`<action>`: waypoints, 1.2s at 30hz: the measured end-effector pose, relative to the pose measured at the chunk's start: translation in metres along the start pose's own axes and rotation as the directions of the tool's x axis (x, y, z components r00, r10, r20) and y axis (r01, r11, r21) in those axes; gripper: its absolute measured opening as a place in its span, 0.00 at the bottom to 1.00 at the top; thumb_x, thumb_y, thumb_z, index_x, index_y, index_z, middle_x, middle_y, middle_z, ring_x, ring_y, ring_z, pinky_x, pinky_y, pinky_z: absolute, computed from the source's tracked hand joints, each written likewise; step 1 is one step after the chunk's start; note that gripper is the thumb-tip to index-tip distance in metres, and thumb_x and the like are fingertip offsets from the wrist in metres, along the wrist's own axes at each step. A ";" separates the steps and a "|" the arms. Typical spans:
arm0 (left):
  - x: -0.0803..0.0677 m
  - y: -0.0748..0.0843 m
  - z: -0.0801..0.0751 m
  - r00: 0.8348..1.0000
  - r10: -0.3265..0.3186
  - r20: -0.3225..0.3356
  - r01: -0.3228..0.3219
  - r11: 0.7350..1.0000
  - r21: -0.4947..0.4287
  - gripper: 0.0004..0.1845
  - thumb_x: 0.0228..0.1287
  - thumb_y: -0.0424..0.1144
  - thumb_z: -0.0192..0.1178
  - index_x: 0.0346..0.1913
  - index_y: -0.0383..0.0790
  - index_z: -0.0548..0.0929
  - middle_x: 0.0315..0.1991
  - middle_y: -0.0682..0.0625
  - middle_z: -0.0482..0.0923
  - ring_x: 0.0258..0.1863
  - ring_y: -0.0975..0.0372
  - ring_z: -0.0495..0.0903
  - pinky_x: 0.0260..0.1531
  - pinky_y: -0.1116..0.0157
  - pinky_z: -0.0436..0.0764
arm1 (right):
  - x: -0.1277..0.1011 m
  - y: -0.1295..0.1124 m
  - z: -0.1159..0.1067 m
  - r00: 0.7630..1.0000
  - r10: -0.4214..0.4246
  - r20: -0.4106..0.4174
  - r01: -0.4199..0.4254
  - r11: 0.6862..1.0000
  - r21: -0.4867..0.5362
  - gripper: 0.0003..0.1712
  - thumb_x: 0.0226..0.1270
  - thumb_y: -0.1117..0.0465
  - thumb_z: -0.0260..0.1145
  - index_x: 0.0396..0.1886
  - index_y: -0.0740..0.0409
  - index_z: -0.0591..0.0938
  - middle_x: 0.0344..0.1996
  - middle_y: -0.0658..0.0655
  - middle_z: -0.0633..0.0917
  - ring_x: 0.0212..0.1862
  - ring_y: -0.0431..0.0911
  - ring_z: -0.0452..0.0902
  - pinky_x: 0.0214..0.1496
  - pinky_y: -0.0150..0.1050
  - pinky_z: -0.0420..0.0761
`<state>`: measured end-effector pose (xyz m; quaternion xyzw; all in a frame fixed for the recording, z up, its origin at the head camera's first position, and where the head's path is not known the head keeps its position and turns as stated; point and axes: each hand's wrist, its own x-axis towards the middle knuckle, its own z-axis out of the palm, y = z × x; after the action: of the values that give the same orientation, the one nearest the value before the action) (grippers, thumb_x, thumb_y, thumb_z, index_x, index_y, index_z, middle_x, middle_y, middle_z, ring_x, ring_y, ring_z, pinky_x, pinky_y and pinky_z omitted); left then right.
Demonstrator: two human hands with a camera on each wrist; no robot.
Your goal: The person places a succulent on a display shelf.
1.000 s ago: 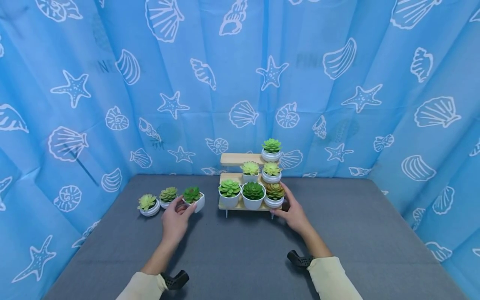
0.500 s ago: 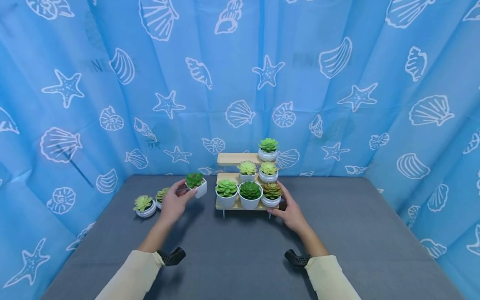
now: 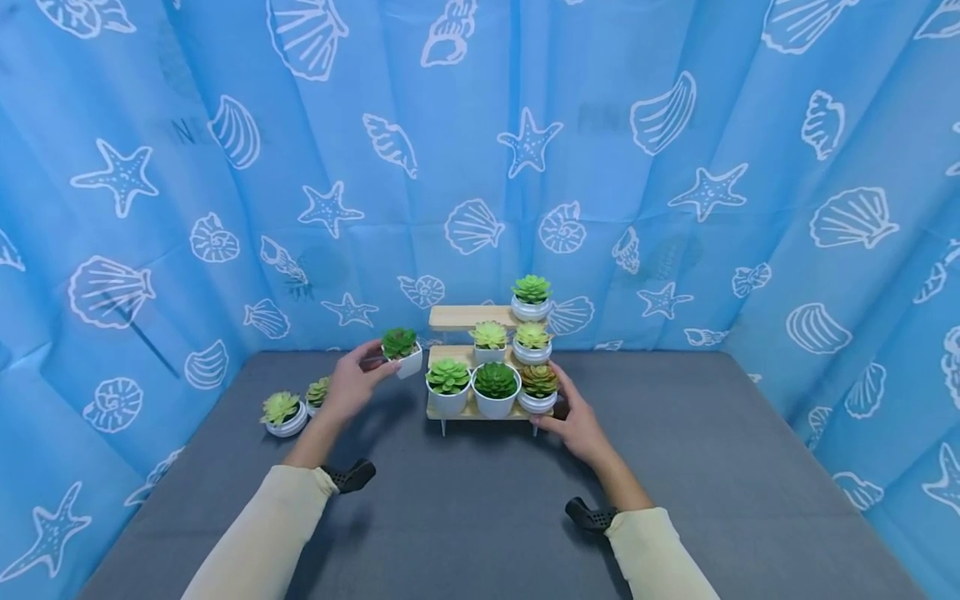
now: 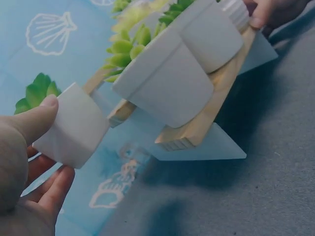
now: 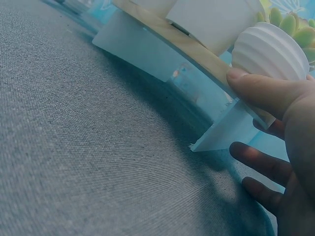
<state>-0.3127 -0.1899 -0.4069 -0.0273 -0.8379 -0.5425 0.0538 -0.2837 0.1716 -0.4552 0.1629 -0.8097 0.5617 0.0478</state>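
Observation:
My left hand (image 3: 354, 382) holds a potted succulent (image 3: 406, 362) with dark green leaves, raised just left of a three-tier wooden plant stand (image 3: 467, 317). In the left wrist view the thumb and fingers pinch its angular white pot (image 4: 78, 128), tilted beside the stand's shelf ends. My right hand (image 3: 585, 423) grips the right end of the stand's bottom shelf. The right wrist view has the thumb (image 5: 261, 91) on that shelf's edge below a ribbed white pot (image 5: 268, 54), with fingers behind and beneath the end. The bottom tier bears a reddish-green succulent (image 3: 539, 388) at right.
Also on the stand are a dark green succulent (image 3: 496, 387), a light green one (image 3: 448, 385), two pale ones in the middle tier and one top right. Two potted succulents (image 3: 287, 419) stand on the grey table at left. A blue shell-print curtain (image 3: 480, 167) hangs behind.
My left hand has lifted the dark green succulent and carried it right and away from me, toward the stand's left side. The right hand stays at the stand. The view has shifted slightly.

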 end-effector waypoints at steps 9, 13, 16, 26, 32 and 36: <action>0.011 0.008 0.011 0.999 -0.013 0.029 0.014 1.000 -0.013 0.37 0.66 0.47 0.64 0.73 0.39 0.63 0.65 0.39 0.68 0.63 0.48 0.69 0.58 0.50 0.72 | 0.000 -0.001 -0.002 1.000 0.004 0.016 -0.004 1.000 0.005 0.54 0.57 0.69 0.73 0.78 0.56 0.51 0.63 0.72 0.71 0.58 0.65 0.72 0.55 0.57 0.72; 0.016 0.011 0.013 1.000 -0.011 0.022 0.011 1.000 -0.003 0.36 0.66 0.49 0.64 0.72 0.41 0.65 0.65 0.41 0.69 0.63 0.49 0.69 0.57 0.50 0.72 | 0.000 0.000 -0.002 1.000 -0.003 0.014 0.002 1.000 0.010 0.54 0.57 0.70 0.73 0.78 0.56 0.52 0.62 0.73 0.71 0.57 0.65 0.73 0.54 0.59 0.72; 0.018 0.013 0.014 1.000 -0.016 0.015 0.016 1.000 -0.014 0.35 0.66 0.49 0.64 0.71 0.42 0.67 0.65 0.41 0.69 0.64 0.49 0.68 0.58 0.49 0.71 | 0.000 0.000 -0.002 1.000 -0.004 0.014 0.004 1.000 0.010 0.54 0.57 0.70 0.73 0.78 0.56 0.52 0.62 0.73 0.72 0.56 0.65 0.74 0.54 0.58 0.72; 0.020 0.019 0.024 1.000 0.009 0.018 -0.008 0.997 -0.071 0.33 0.66 0.44 0.64 0.71 0.39 0.67 0.65 0.39 0.68 0.63 0.47 0.69 0.58 0.49 0.71 | 0.000 0.000 -0.002 1.000 -0.006 0.020 0.006 1.000 0.022 0.54 0.57 0.69 0.73 0.78 0.55 0.52 0.62 0.72 0.72 0.55 0.65 0.74 0.52 0.57 0.73; 0.026 0.021 0.035 0.997 0.040 0.065 -0.035 0.996 -0.079 0.33 0.66 0.42 0.64 0.71 0.36 0.66 0.67 0.37 0.67 0.64 0.46 0.67 0.60 0.50 0.70 | 0.000 0.002 -0.002 1.000 -0.004 0.020 0.003 1.000 0.020 0.54 0.57 0.69 0.73 0.78 0.55 0.52 0.63 0.72 0.71 0.56 0.66 0.73 0.53 0.60 0.72; 0.026 0.023 0.041 0.997 0.035 0.071 -0.028 0.995 -0.099 0.33 0.67 0.40 0.64 0.71 0.34 0.65 0.67 0.37 0.67 0.65 0.45 0.66 0.61 0.51 0.69 | 0.000 0.003 -0.002 1.000 -0.010 0.026 0.009 0.999 0.035 0.54 0.57 0.69 0.73 0.78 0.56 0.51 0.63 0.73 0.71 0.56 0.66 0.73 0.53 0.62 0.72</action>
<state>-0.3387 -0.1438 -0.3998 -0.0629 -0.8110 -0.5809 0.0305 -0.2851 0.1747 -0.4572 0.1750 -0.7996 0.5733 0.0371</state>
